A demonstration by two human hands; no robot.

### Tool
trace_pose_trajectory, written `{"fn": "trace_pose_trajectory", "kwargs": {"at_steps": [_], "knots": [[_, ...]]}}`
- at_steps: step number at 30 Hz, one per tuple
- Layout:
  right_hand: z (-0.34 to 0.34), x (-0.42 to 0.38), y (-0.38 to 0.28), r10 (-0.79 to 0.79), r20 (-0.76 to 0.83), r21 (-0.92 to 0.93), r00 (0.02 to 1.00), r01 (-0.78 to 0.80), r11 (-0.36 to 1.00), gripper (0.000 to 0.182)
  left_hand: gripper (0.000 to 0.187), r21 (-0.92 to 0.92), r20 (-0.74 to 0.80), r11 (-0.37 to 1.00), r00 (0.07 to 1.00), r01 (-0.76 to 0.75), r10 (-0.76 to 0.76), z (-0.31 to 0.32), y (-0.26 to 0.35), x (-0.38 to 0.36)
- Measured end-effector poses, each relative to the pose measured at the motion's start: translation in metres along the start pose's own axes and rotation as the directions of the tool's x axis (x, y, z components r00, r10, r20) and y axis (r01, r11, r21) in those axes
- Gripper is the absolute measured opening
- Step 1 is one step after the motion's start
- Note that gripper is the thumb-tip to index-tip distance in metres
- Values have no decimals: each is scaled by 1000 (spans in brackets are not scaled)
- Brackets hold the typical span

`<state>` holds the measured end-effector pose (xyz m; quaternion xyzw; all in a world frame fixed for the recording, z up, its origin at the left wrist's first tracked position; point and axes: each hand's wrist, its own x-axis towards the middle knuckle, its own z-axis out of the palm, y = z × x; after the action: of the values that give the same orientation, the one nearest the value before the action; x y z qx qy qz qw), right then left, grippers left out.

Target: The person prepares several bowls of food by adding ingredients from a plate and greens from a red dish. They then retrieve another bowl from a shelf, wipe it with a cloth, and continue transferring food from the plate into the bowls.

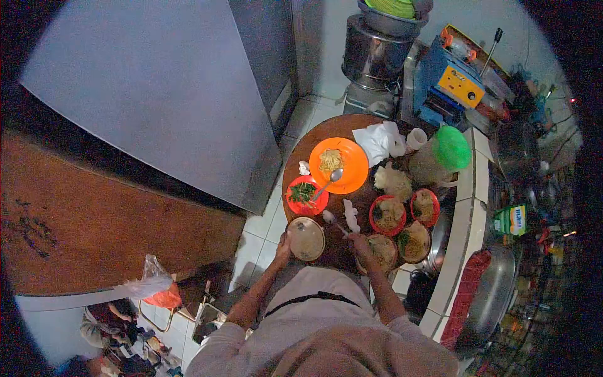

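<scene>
My left hand (283, 249) is closed on the left rim of a round bowl (306, 239) at the table's near edge. In my right hand (360, 244) is a spoon (338, 225), its head pointing up and left, just right of that bowl. Beyond the bowl stand a red plate (307, 195) of chopped greens and an orange plate (356, 164) holding pale shreds and another spoon. Two red bowls (387, 215) and two further bowls of food (414, 242) are grouped to the right of and beside my right hand.
The round brown table (300, 151) also carries white tissue (375, 143), a cup (416, 139) and a green-lidded container (451, 148). At right runs a tiled ledge (466, 217). A blue machine (447, 81) and steel pot (375, 50) stand beyond. A person (108, 320) is at lower left.
</scene>
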<state>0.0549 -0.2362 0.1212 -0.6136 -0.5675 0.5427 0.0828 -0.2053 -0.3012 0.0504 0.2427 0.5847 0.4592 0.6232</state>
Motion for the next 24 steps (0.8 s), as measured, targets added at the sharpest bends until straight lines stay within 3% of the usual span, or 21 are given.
{"fn": "trace_pose_trajectory", "kwargs": {"at_steps": [1,3,4,7,9,13,15,19,21,22,24], "knots": [[6,10,11,0,-1,1,1000,0,1000,26,64,1,1,1000,1000,0,0,1,-2,1],[22,41,48,-316,-151,-311,937,258,915,31,59,-27,-70,998,996,58,-60,4,-4,3],[24,38,36,-314,-153,-310,937,257,915,31,59,-25,-68,998,996,59,-61,7,5,-2],[38,49,16,-366,-284,-244,886,302,922,31,57,-56,-86,994,991,96,-101,12,20,-8],[60,86,43,-335,-234,104,913,366,925,25,54,-118,-43,992,998,48,-53,7,5,-1],[55,74,-2,-249,-163,175,955,277,945,21,54,-37,-13,996,997,81,-82,-5,-20,12],[65,89,3,-334,-238,217,912,385,897,21,57,29,-42,1000,999,-8,9,-8,-16,5],[63,104,4,-387,-197,182,901,421,888,21,60,99,-88,995,996,14,-5,0,3,-8],[60,100,-3,-221,-164,113,961,241,964,24,62,115,-78,987,992,112,-104,1,12,-13],[63,109,9,-223,-160,111,962,242,964,24,62,112,-81,987,991,112,-103,3,19,-17],[65,123,31,-329,-247,-333,912,239,912,25,64,143,-107,982,988,126,-111,9,30,-21]]}}
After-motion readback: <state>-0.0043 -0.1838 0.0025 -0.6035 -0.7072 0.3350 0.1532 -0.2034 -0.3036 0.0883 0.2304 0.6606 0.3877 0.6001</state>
